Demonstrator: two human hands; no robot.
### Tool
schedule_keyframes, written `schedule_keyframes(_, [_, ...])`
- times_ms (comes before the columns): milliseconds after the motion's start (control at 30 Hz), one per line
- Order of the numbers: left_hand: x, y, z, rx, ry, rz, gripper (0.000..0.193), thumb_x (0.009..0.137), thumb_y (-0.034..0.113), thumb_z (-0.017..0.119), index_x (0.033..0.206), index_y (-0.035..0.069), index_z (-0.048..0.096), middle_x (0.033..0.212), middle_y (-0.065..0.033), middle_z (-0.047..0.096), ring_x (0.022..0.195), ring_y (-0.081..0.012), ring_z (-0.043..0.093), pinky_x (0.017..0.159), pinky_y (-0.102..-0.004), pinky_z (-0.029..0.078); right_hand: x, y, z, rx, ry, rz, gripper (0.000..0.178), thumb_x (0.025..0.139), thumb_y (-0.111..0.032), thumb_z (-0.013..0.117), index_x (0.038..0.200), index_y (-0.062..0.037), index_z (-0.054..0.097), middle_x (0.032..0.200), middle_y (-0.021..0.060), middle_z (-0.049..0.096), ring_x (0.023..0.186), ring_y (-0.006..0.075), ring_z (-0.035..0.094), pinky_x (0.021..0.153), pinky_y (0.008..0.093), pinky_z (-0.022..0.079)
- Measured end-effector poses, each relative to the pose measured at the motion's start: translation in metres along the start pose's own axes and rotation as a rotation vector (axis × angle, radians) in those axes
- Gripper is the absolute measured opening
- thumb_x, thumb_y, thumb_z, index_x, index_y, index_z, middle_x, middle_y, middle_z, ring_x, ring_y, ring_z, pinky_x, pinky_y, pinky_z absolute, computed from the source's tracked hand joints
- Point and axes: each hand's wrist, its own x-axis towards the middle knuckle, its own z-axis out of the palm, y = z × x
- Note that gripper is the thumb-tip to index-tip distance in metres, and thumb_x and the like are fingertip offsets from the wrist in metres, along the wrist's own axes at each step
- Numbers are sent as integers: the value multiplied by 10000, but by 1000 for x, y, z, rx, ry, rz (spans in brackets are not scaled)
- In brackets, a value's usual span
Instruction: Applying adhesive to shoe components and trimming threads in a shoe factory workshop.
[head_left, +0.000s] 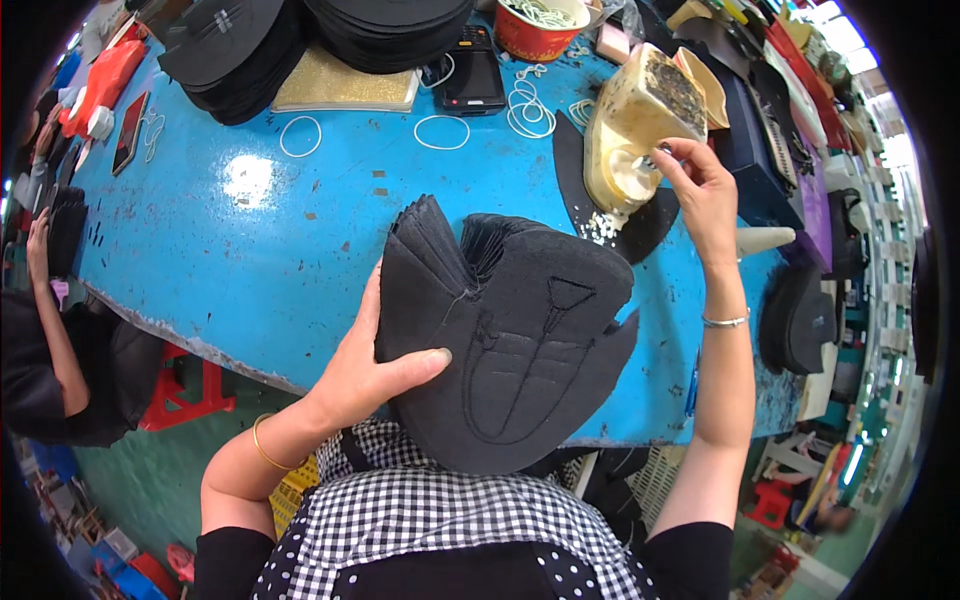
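black stitched fabric shoe-upper pieces, a fanned stack [510,340], sit in the left hand [365,365], thumb pressed on top, fingers curled behind. right hand [700,190] pinches a small applicator at the yellowed, glue-crusted plastic jug [635,125]. red bowl [535,30] holds white bands. blue worktable [250,250] lies open leftward.

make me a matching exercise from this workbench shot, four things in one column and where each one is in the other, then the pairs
Things:
1. stack of black fabric pieces
2. yellowish glue container
3. red bowl
4. white rubber band loop

Places:
A. at the far edge of the blue table
B. lying flat on bare tabletop
C. gripped in the left hand
D. tilted, at the right hand

Pairs: 1-C, 2-D, 3-A, 4-B
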Motion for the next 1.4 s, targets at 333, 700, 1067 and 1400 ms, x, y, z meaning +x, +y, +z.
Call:
schedule_keyframes(333, [-20,24,3,850,110,1096,924,741,257,862,1501,47,381,1456,-257,447,1335,-398,488,1109,-505,404,-12,4,-5,101,70,-5,166,863,-152,794,993,-57,755,807,-94,584,654,7,374,576,178,328])
schedule_keyframes(700, [-9,9,23,1163,-443,1225,365,942,401,641,1235,185,672,1419,-32,579,1294,-188,563,1060,-393,449,-36,-15,-2,-212,68,-117,198,866,-162,791,1001,-31,729,819,-1,700,732,67,574,706,230,484])
schedule_keyframes(1067, [-37,5,22,1127,-195,1140,369,791,320,770,1118,149,740,1274,-42,644,1059,-183,615,844,-311,478,-67,-58,-21,399,152,31,191,1023,-123,587,1143,13,647,989,29,675,888,73,580,838,231,460])
schedule_keyframes(1400, [-46,-2,33,1166,-81,1174,287,809,304,760,996,87,748,1132,-74,701,994,-195,662,799,-316,528,-149,-145,11,-24,-334,-544,332,697,-59,866,965,-57,672,898,62,744,788,232,644,708,333,511])
